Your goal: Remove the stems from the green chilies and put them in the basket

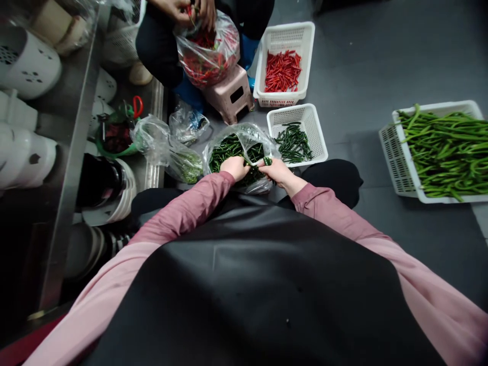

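Between my knees sits a clear plastic bag (pixel 213 147) filled with dark green chili peppers (pixel 227 145). Over its near side my left hand (pixel 235 168) is closed, its fingertips pinching a green chili. Close beside it, my right hand (pixel 277 172) has its fingers curled around green chilies, a few of them showing at the fingertips. Both hands nearly meet above the bag's opening. Just beyond my right hand stands a small white basket (pixel 321 133) with a pile of green chilies (pixel 293 143) in it.
Across from me a person's hands (pixel 186 10) hold a red chili over a bag of red chilies (pixel 208 61) on a pink stool (pixel 231 94). A white basket (pixel 284 33) holds red chilies. Long green peppers (pixel 450 152) fill a basket at right. Metal shelving (pixel 72 162) stands left.
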`<action>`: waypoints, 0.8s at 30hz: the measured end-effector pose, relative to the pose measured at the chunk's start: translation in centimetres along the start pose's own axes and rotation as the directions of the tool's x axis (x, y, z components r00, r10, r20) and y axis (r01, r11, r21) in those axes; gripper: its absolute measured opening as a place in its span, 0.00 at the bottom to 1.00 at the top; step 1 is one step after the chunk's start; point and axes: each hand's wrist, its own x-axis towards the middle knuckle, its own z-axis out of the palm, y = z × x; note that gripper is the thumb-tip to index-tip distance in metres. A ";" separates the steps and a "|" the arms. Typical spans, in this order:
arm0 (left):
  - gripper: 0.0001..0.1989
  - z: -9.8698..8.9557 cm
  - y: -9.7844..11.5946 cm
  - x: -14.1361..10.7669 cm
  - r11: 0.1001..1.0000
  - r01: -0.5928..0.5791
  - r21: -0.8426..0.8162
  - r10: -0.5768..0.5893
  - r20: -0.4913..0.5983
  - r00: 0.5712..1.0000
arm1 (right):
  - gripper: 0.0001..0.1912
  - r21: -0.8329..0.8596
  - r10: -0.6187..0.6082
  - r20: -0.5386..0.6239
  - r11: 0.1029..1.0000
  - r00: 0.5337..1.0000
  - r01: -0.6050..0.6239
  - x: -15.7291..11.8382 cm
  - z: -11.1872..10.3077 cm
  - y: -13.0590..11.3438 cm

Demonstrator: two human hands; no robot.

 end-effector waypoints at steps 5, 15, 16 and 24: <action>0.14 -0.9 -2.3 -2.1 0.883 0.201 -0.424 -0.141 0.170 0.975 | 0.13 -0.075 -0.024 0.106 0.997 0.994 0.032 0.0 1.1 0.4; 0.08 0.3 -2.7 -4.2 0.308 0.249 -0.918 -0.025 0.254 0.967 | 0.09 0.204 -0.015 0.190 0.979 0.982 -0.024 -0.1 1.4 -0.3; 0.08 0.5 -2.3 -4.3 0.347 0.232 -0.909 -0.015 0.242 0.970 | 0.10 0.199 -0.019 0.257 0.979 0.966 -0.034 -0.3 1.7 -0.2; 0.09 -0.9 -1.9 -4.4 0.396 0.204 -0.895 -0.124 0.168 0.978 | 0.13 -0.195 -0.264 0.137 0.938 0.955 0.287 -0.7 1.8 -0.6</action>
